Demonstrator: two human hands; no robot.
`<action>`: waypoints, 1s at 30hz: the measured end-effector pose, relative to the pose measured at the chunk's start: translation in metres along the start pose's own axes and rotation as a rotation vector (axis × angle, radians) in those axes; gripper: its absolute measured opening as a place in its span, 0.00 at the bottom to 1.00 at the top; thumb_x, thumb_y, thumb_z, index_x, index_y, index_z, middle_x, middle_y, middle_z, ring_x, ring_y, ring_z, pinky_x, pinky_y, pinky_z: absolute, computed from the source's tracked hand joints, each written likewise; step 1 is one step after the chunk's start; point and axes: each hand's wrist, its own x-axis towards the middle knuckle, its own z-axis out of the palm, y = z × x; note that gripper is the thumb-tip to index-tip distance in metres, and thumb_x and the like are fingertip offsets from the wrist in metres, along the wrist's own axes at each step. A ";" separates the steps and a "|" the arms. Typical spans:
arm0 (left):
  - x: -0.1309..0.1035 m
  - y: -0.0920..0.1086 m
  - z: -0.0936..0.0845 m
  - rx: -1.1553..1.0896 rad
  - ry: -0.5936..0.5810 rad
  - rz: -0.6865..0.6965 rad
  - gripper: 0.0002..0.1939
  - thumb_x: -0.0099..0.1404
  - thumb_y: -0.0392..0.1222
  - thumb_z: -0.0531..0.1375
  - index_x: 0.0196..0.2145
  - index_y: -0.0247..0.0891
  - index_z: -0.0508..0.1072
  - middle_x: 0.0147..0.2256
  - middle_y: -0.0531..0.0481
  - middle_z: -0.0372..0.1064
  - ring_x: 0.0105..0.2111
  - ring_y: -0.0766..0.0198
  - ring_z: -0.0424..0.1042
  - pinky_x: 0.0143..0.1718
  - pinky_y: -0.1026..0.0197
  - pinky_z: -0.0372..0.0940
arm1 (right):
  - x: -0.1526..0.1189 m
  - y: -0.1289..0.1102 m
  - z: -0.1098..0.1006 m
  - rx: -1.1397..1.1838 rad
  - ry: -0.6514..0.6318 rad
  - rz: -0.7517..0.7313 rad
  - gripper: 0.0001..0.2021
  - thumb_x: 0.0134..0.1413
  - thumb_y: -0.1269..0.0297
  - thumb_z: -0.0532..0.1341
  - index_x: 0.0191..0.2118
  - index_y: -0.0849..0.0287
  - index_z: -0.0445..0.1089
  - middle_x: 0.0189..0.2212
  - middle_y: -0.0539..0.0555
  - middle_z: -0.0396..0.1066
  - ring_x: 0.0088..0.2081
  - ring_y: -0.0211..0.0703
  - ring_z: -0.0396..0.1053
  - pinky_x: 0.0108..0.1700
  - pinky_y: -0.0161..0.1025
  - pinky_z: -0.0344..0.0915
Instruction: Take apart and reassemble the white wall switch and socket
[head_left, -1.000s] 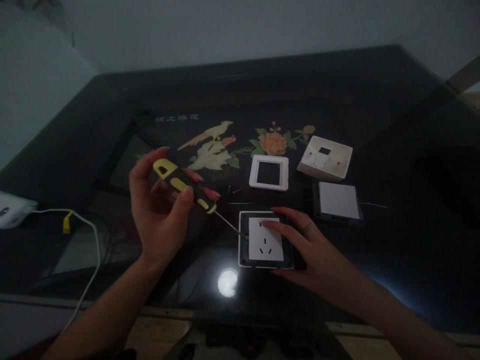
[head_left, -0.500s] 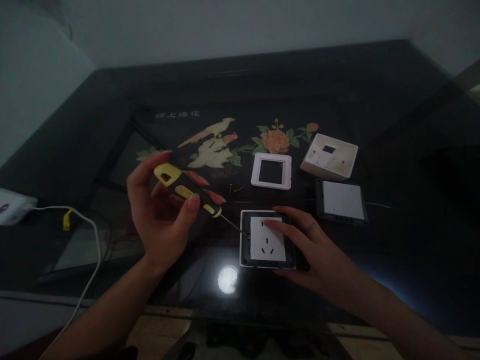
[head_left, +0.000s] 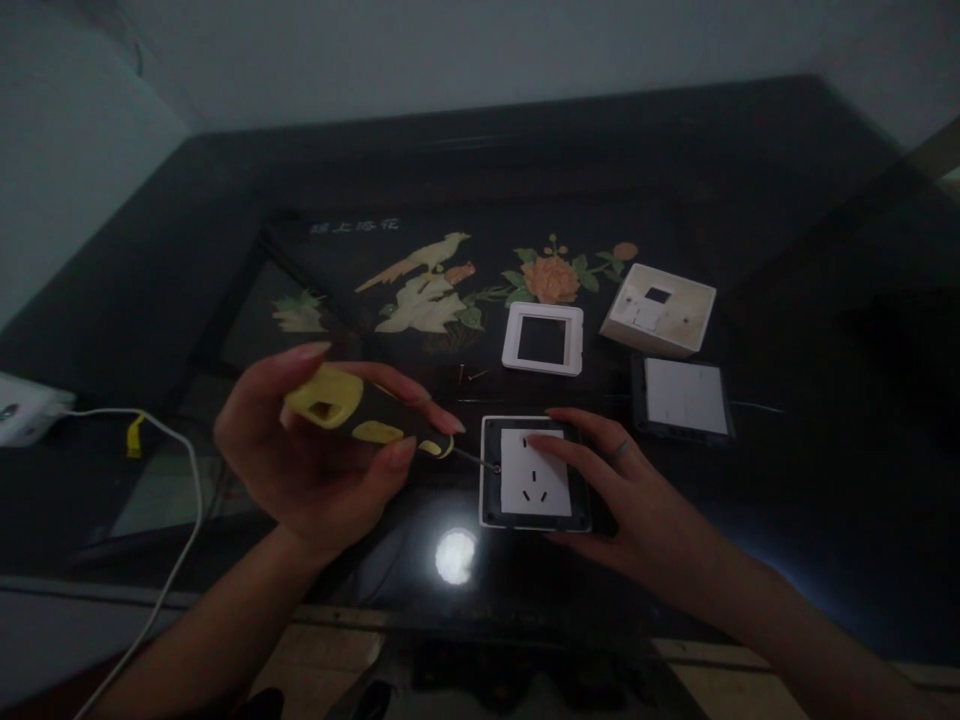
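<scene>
My left hand (head_left: 322,470) is wrapped round the yellow and black handle of a screwdriver (head_left: 379,415). Its thin shaft reaches right, and the tip meets a screw at the left edge of a socket (head_left: 534,490). The socket has a white face with dark slots and a black frame, set in a white box. My right hand (head_left: 630,490) grips this socket from the right, a finger lying on its face and the thumb by its near edge. A ring shows on one finger.
Beyond the socket lie a white square frame (head_left: 510,345) and two small screws (head_left: 471,375). An open white box (head_left: 660,310) and a second panel (head_left: 684,397) rest at the right. A white cable (head_left: 196,480) with a yellow tag runs down the left side.
My left hand has moved down and tilted the screwdriver flatter, with its tip still at the socket's left screw. My right hand and the socket have stayed in place.
</scene>
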 end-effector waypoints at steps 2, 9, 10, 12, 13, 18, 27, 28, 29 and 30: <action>0.002 0.007 0.002 0.032 -0.145 0.126 0.39 0.50 0.29 0.71 0.55 0.57 0.66 0.43 0.56 0.73 0.29 0.63 0.78 0.27 0.57 0.79 | 0.001 0.001 0.000 -0.001 -0.002 0.002 0.39 0.49 0.69 0.67 0.64 0.48 0.49 0.64 0.61 0.47 0.63 0.59 0.55 0.58 0.60 0.65; 0.033 0.033 0.019 0.106 -0.397 0.111 0.34 0.51 0.24 0.70 0.52 0.48 0.68 0.39 0.55 0.73 0.31 0.65 0.79 0.32 0.63 0.79 | 0.002 0.002 0.001 0.031 -0.008 0.011 0.39 0.49 0.71 0.66 0.64 0.47 0.49 0.65 0.60 0.47 0.64 0.58 0.53 0.60 0.59 0.63; 0.037 0.034 0.021 0.120 -0.425 0.105 0.33 0.52 0.24 0.70 0.52 0.46 0.68 0.40 0.55 0.73 0.32 0.65 0.79 0.33 0.62 0.79 | 0.002 0.001 0.001 0.038 -0.009 0.014 0.39 0.49 0.71 0.66 0.64 0.46 0.49 0.65 0.60 0.47 0.64 0.57 0.53 0.60 0.59 0.63; 0.043 0.035 0.024 0.126 -0.500 0.082 0.33 0.53 0.27 0.70 0.52 0.45 0.64 0.41 0.53 0.72 0.34 0.63 0.80 0.36 0.60 0.79 | 0.002 0.001 0.001 0.052 -0.009 0.020 0.38 0.49 0.70 0.66 0.64 0.46 0.51 0.65 0.59 0.48 0.65 0.58 0.53 0.60 0.60 0.63; 0.046 0.035 0.025 0.123 -0.542 0.066 0.33 0.55 0.28 0.70 0.54 0.45 0.63 0.42 0.52 0.72 0.35 0.63 0.80 0.36 0.59 0.79 | 0.002 0.000 0.000 0.059 -0.007 0.025 0.38 0.49 0.70 0.66 0.64 0.46 0.51 0.65 0.59 0.48 0.65 0.58 0.53 0.60 0.60 0.63; 0.050 0.042 0.021 0.190 -0.704 0.033 0.23 0.62 0.34 0.66 0.53 0.45 0.68 0.45 0.49 0.74 0.37 0.62 0.80 0.39 0.59 0.78 | 0.003 -0.001 0.000 0.068 -0.008 0.022 0.37 0.49 0.69 0.66 0.64 0.48 0.52 0.65 0.60 0.48 0.65 0.57 0.52 0.61 0.58 0.62; 0.056 0.049 -0.001 0.300 -0.773 -0.066 0.23 0.63 0.37 0.64 0.54 0.55 0.70 0.46 0.49 0.76 0.41 0.53 0.79 0.39 0.51 0.77 | 0.001 -0.003 -0.003 0.037 -0.030 0.023 0.38 0.50 0.71 0.66 0.64 0.50 0.50 0.65 0.60 0.47 0.66 0.55 0.51 0.62 0.56 0.62; 0.056 0.048 -0.001 0.322 -0.779 -0.024 0.22 0.62 0.38 0.65 0.52 0.56 0.72 0.43 0.50 0.77 0.39 0.54 0.78 0.38 0.52 0.77 | 0.001 -0.003 -0.003 0.036 -0.029 0.022 0.38 0.50 0.70 0.67 0.64 0.50 0.50 0.65 0.60 0.48 0.65 0.55 0.51 0.61 0.56 0.62; 0.056 0.048 -0.001 0.337 -0.775 0.027 0.20 0.61 0.39 0.67 0.50 0.56 0.73 0.41 0.51 0.77 0.36 0.56 0.78 0.37 0.53 0.77 | 0.002 -0.003 -0.003 0.033 -0.030 0.023 0.38 0.49 0.70 0.67 0.64 0.50 0.51 0.65 0.60 0.48 0.65 0.55 0.52 0.61 0.56 0.63; 0.054 0.047 0.000 0.347 -0.758 0.075 0.19 0.59 0.40 0.69 0.47 0.56 0.75 0.39 0.52 0.76 0.33 0.58 0.77 0.36 0.55 0.76 | 0.002 -0.004 -0.004 0.027 -0.031 0.024 0.39 0.49 0.70 0.67 0.64 0.49 0.51 0.65 0.61 0.48 0.65 0.56 0.53 0.60 0.56 0.63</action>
